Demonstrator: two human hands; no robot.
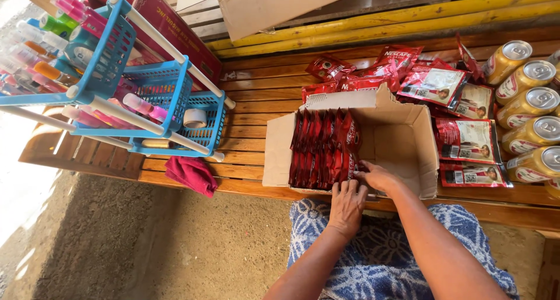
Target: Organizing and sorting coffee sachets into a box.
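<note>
Forearms are reaching up from the bottom edge, over a lap covered in blue patterned cloth (373,259). At their ends, both hands are meeting at the near edge of an open cardboard box (408,142) that is sitting on a wooden bench (251,101).

Left hand (346,205) is lying palm-down with its fingers loosely together, the tips touching the bottom edges of the red sachets (321,151) packed in the box. Right hand (376,174) is curling around the near corner of the rightmost sachet; whether it is actually pinching it is hard to tell, since the fingertips are hiding behind the foil.

Sachets are standing on edge in a tight row filling the left half of the box, their faces turned left and right. Each one's long axis is running from the near wall toward the far wall, and the row is stacking sideways toward the vacant right half.

To keep the row neat, it seems best for the left hand to be bracing the pack from the near side while the right is pressing the last sachet flat against its neighbour, so that none are slumping into the gap.

More loose sachets (461,139) are lying right of the box, beside gold cans (528,104). Left of it, a blue rack (157,96) is holding small bottles, with a pink rag (191,174) below.
</note>
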